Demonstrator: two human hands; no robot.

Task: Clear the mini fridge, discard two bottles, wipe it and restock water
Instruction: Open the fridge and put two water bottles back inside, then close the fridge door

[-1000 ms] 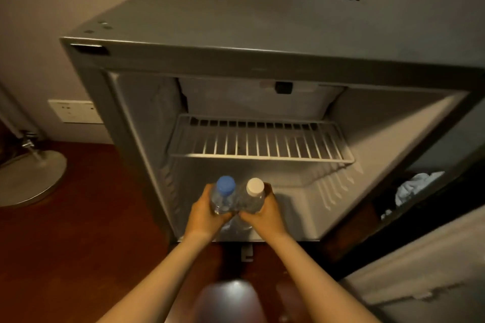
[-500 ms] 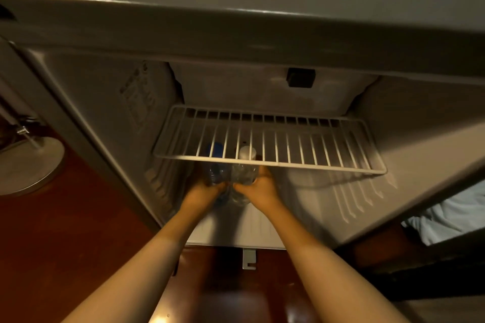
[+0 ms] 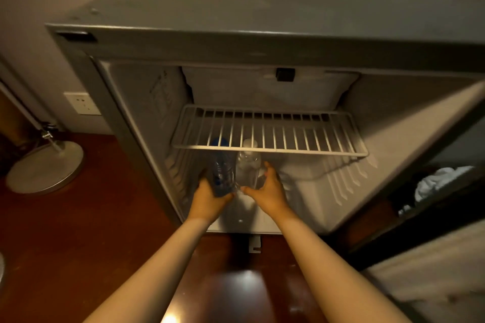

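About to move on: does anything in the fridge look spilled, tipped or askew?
Nothing stands out. Both bottles, blue-capped and white-capped, stand upright under the level wire shelf, one in each hand; no spill shows.

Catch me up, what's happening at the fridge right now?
A person is restocking the open mini fridge. The left hand grips a blue-capped water bottle and the right hand holds a white-capped water bottle. Both bottles stand side by side in the lower compartment, caps just under the wire shelf. Neither bottle is released yet. The shelf itself holds nothing.
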